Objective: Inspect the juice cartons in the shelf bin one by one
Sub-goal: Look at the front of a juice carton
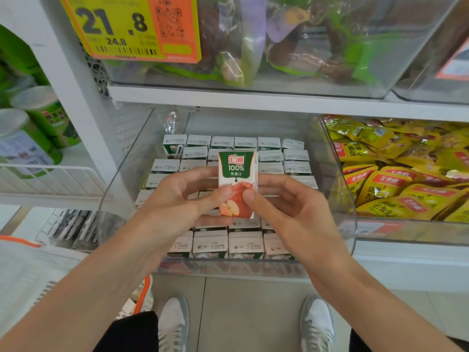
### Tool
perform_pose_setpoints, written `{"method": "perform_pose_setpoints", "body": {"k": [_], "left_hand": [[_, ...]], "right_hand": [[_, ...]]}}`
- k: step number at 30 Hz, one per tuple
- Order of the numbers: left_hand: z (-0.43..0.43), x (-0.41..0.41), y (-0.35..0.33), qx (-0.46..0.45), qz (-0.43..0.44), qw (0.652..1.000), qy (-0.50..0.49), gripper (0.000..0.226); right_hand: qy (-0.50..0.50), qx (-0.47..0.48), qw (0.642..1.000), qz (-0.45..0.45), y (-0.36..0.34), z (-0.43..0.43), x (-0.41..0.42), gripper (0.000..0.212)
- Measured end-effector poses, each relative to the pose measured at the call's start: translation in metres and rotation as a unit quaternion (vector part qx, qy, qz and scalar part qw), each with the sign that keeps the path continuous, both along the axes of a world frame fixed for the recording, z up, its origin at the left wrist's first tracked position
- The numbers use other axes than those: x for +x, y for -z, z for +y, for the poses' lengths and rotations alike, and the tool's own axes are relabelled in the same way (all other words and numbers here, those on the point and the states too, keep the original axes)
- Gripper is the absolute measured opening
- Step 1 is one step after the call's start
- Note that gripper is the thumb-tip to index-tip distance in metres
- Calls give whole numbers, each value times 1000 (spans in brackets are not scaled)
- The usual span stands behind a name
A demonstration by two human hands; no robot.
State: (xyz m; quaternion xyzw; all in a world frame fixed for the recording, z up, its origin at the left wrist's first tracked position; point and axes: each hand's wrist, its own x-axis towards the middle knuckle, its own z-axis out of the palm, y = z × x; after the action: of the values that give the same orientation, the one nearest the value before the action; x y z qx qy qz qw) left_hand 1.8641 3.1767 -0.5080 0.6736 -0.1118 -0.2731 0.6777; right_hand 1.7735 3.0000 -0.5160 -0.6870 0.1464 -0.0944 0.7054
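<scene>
I held one apple juice carton (237, 174) upright above the clear shelf bin (119, 189), its green-and-white front with the red apple facing me. My left hand (177, 196) pinched its lower left edge, thumb on the front; my right hand (286, 207) pinched the lower right edge likewise. The other cartons (210, 243) stood packed in rows inside the bin below.

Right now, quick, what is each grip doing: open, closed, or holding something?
Left grip: closed, holding the small white-and-green cardboard apple juice carton.
Right grip: closed, pinching the same carton.
</scene>
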Motion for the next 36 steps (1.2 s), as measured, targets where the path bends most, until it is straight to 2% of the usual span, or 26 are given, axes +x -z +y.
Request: {"method": "perform_pose_setpoints", "body": {"k": [6,10,16,22,26,30,32,34,36], "left_hand": [[0,0,0,7,-13,1000,7,43],[2,2,1,-9,-17,1000,-10,33],[-2,3,4,28,-49,998,7,49],[-1,1,-1,24,-21,997,66,35],[0,1,-2,20,5,998,56,41],[-2,4,-1,11,-5,1000,4,63],[-3,3,0,7,0,1000,-6,69],[-5,1,3,9,3,1000,-5,65],[-7,-1,6,8,9,1000,-11,60]], "right_hand": [[7,8,1000,-2,0,-2,0,22],[6,39,999,-17,-1,-2,0,23],[-11,79,997,-7,-2,0,-1,16],[-19,3,1000,-4,-4,1,1,24],[-37,-11,999,-5,-3,2,2,21],[-28,8,999,-13,0,1,4,36],[-29,6,999,-25,1,2,5,27],[-41,-11,998,-35,5,4,6,17],[-49,-43,997,-40,8,6,7,16]]}}
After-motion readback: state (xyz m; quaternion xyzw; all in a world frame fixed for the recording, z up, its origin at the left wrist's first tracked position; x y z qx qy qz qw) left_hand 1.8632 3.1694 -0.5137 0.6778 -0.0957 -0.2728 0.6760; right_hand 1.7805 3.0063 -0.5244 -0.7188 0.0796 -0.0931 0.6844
